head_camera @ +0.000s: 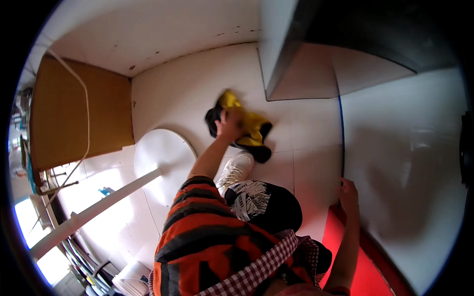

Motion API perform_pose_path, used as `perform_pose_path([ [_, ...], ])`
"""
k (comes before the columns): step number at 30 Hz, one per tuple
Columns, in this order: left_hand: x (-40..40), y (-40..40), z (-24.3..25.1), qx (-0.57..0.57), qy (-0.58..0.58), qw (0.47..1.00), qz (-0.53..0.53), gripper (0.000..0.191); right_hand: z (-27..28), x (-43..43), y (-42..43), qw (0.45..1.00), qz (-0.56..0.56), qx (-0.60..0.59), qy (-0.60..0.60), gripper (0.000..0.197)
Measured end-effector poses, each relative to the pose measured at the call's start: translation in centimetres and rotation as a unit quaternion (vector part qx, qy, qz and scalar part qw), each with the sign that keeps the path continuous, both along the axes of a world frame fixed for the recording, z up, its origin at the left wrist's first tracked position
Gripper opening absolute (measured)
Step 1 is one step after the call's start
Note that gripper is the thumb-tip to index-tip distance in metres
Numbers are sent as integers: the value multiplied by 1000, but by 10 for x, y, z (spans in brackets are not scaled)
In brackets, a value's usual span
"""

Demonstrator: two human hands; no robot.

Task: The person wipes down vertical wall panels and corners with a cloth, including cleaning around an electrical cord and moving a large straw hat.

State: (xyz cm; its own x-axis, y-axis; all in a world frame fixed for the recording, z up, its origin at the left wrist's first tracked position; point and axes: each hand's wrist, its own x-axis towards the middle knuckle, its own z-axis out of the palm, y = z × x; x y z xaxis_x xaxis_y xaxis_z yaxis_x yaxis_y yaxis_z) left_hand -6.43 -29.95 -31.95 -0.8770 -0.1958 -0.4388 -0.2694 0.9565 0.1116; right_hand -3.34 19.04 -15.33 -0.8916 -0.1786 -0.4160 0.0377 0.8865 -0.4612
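Observation:
A yellow and black cloth (255,127) lies bunched on the pale tiled floor, just beyond a white laced shoe (237,168). My left hand (231,124) presses on the cloth with its fingers spread; the hand is blurred, and whether it grips the fabric is unclear. At the right, my right hand (348,190) is at the dark edge of a glossy pale panel (400,148), its fingers bent against that edge.
To the left stands a white round base (164,159) with a slanting white pole. Beyond it are a brown board (81,114) and a hanging cable (87,107). A pale cabinet corner (281,66) juts in at the upper right. Something red (351,248) lies below my right hand.

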Motion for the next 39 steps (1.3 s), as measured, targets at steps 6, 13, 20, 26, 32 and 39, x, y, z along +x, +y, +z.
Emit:
perform_pose_path([
  [6,-2,-127,-14,-27,17,945,327,82,70,-78,-69,996,16,11,84,31],
  [13,-102,-173,-46,-14,200,879,433,85,160,-110,-156,990,-27,57,126,32],
  [20,-183,-208,-79,-47,478,817,321,44,173,-95,-164,989,-88,110,41,30],
  [26,-252,-83,-67,100,332,934,85,21,140,-84,-188,994,-93,45,-19,30],
  [32,-256,-86,-55,99,412,887,-182,30,129,-81,-181,997,-53,58,-11,30],
  [39,-221,-108,-57,115,409,890,-163,46,127,-57,-171,989,-119,78,-36,29],
])
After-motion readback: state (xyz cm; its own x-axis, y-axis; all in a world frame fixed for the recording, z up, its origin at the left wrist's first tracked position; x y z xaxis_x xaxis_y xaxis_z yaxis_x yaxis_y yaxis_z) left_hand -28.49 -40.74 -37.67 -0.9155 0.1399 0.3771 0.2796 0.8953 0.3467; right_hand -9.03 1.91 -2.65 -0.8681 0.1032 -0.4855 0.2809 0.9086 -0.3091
